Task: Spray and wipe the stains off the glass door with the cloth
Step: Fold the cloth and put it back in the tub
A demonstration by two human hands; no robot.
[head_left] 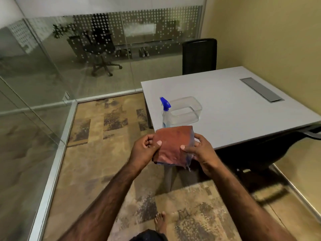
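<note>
Both hands grip the folded cloth (173, 145), my left hand (145, 150) and right hand (199, 153) pinching opposite edges. The spray bottle (165, 111) stands untouched on the table (234, 105); the glass door (26, 101) looks unsprayed, so nearly everything remains.

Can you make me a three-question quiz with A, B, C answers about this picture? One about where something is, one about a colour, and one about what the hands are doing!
1. Where is the spray bottle?
A. On the floor
B. On the table, beside the clear container
C. In a hand

2. What colour is the bottle's spray head?
A. Blue
B. Green
C. Yellow

3. What is happening with the cloth?
A. It lies on the table
B. It hangs on the chair
C. Both hands hold it, folded

Answers: 1 B, the bottle stands near the table's edge next to the container. 2 A, its top is bright blue. 3 C, the left hand and right hand pinch its two sides.
</note>
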